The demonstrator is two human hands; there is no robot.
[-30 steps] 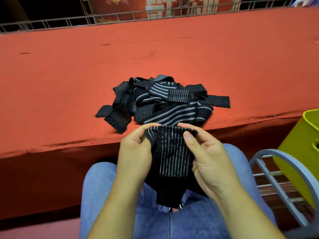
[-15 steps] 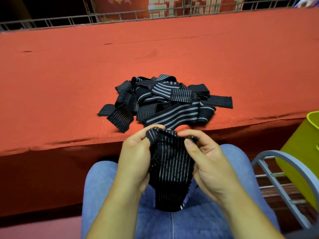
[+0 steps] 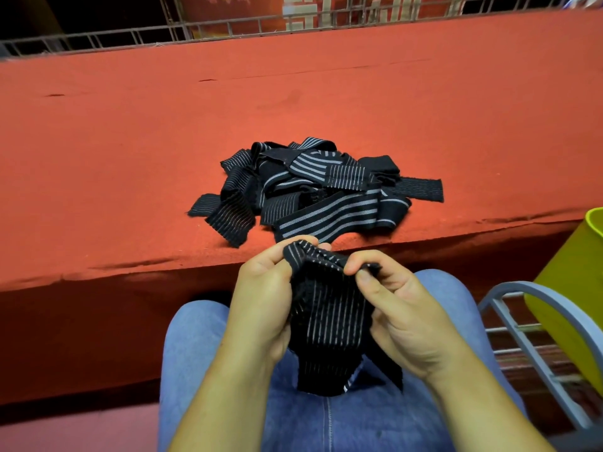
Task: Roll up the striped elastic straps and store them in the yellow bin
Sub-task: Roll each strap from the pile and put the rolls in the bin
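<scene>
A black elastic strap with thin white stripes (image 3: 329, 318) hangs over my lap. My left hand (image 3: 264, 298) pinches its top left corner and my right hand (image 3: 394, 305) pinches the top right, fingers curled over the folded upper edge. A heap of several more striped straps (image 3: 313, 190) lies on the red table just beyond my hands. The yellow bin (image 3: 574, 288) stands at the right edge, partly cut off by the frame.
The red cloth-covered table (image 3: 228, 109) stretches across the view, its front edge just above my hands. A grey metal chair frame (image 3: 522, 321) stands to my right in front of the bin. A metal railing (image 3: 228, 27) runs along the far side.
My hands have drawn closer together and curled the strap's top edge over, bunching it. The strap heap on the table has not moved.
</scene>
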